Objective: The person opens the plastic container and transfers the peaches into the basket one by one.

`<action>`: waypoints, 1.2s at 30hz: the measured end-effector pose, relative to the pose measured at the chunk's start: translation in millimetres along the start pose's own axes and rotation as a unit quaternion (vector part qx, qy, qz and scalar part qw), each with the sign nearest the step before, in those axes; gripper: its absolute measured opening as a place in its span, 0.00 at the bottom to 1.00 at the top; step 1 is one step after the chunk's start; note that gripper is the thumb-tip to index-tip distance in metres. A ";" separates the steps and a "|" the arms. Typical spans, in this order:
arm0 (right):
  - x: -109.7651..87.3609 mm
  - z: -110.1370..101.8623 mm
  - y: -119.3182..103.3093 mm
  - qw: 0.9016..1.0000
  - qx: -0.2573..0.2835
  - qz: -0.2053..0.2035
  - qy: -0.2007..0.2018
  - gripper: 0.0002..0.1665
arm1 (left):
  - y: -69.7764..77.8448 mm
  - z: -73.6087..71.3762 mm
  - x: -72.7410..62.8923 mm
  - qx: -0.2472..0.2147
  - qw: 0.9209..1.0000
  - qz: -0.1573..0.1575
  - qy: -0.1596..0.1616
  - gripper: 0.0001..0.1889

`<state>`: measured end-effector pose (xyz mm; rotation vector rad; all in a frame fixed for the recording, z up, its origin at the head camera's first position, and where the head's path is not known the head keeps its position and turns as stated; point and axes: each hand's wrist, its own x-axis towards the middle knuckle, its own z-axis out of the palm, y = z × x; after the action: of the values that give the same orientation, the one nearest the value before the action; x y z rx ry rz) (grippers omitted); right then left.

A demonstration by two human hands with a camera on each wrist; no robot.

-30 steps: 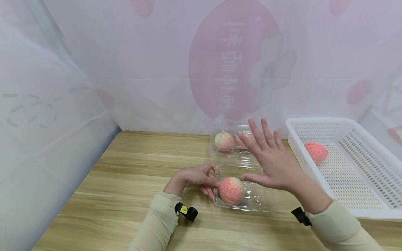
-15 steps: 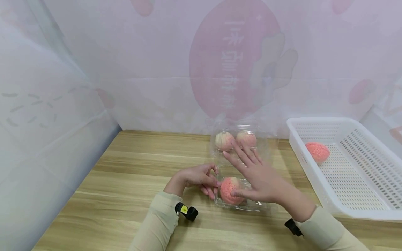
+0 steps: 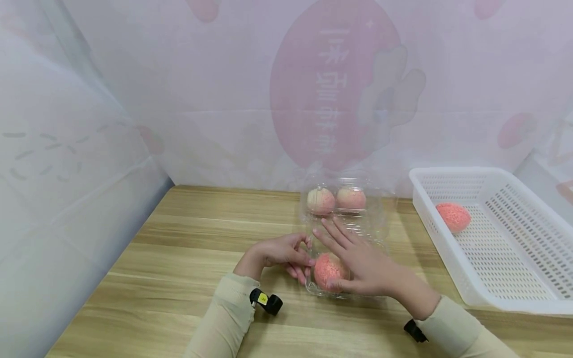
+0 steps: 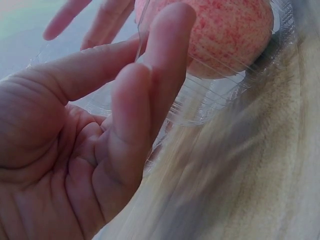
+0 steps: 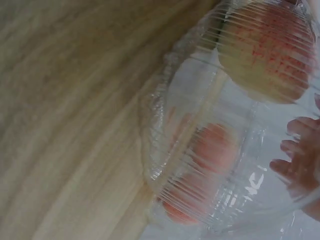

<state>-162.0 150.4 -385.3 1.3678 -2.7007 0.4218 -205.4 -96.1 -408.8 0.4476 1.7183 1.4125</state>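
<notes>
My left hand pinches the left edge of a clear plastic box on the table, thumb and bent finger meeting at the thin plastic in the left wrist view. A pink-and-cream speckled peach sits in the box's near part. Spread over the box, my right hand has long straight fingers pointing away and its thumb across the peach's lower right side in the head view. Behind the fingertips, under more clear ribbed plastic, two peaches sit side by side. The right wrist view shows a peach through the plastic.
A white perforated basket stands at the right, with one pink peach near its left wall. The wooden table meets a printed white cloth at the back and left.
My right hand has moved left and down from the box's right side to over the near peach, fingers still straight. The left hand keeps its place at the box's edge.
</notes>
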 end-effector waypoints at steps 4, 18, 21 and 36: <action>-1.7 2.0 0.6 1.000 0.028 0.006 -0.008 0.59 | 0.3 0.5 -0.5 0.002 1.000 0.001 0.000 0.19; -6.0 6.2 1.7 0.995 0.085 0.038 -0.034 0.56 | -0.2 -1.0 0.1 -0.013 1.000 0.004 -0.009 0.17; -6.5 6.4 1.3 0.995 0.087 0.038 -0.037 0.54 | 0.3 -1.0 0.2 -0.012 1.000 0.005 -0.010 0.17; -6.0 6.9 1.1 0.993 0.098 0.022 -0.056 0.49 | 0.6 -0.6 -0.4 -0.010 1.000 0.007 -0.012 0.16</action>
<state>-159.0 153.8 -393.3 1.4202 -2.8503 0.6477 -205.8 -96.5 -408.1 0.4655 1.6840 1.4276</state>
